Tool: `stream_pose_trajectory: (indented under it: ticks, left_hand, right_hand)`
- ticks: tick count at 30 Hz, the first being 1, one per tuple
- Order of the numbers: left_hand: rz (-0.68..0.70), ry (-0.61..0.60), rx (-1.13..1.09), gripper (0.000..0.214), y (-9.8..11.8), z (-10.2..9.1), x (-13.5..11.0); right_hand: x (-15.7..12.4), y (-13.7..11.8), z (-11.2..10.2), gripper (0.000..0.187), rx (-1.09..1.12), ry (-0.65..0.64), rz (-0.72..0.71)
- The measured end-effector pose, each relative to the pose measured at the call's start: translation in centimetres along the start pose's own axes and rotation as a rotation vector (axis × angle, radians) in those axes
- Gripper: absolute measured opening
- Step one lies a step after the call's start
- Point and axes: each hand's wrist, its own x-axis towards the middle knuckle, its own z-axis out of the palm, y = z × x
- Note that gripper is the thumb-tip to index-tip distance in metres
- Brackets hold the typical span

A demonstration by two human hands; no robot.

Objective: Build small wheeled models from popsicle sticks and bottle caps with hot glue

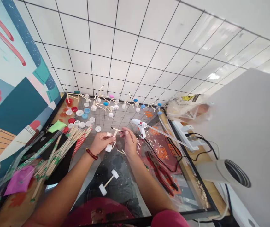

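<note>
Over the glass tabletop, my left hand (103,142) pinches a small wooden stick frame (114,135) with a white bottle-cap wheel (108,148) at its lower end. Across the frame's upper end lies a thin stick with black ends (116,129). My right hand (129,142) has its thumb and fingers closed on the right end of that stick. Below both hands, a wooden axle (109,180) with a white wheel at each end rests on the glass. Just right of my right hand is a white glue gun (140,126) with a long clear glue stick in its back.
Several finished stick-and-cap models (105,104) stand along the back edge. Loose bottle caps (79,113) and a pile of wooden chopsticks (56,154) lie left. Red-handled pliers (161,173), a black cord (152,150) and wood scraps are right. A white power strip (184,135) sits beyond.
</note>
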Motion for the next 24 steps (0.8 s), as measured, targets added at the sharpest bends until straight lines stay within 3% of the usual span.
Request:
stream_pose_trajectory:
  ticks: [4,12,24]
  left_hand:
    - [-0.008,0.006,0.016,0.044,0.28,0.13,-0.12]
    - [-0.004,-0.042,0.079,0.037,-0.42,-0.26,0.37]
    - [0.012,-0.052,0.140,0.035,-0.47,-0.29,0.35]
  right_hand:
    - [0.46,-0.33,-0.05,0.031,0.072,0.024,-0.016]
    - [0.61,-0.45,-0.16,0.021,-0.088,0.075,0.008]
    - [0.46,-0.36,-0.16,0.019,-0.160,0.018,-0.029]
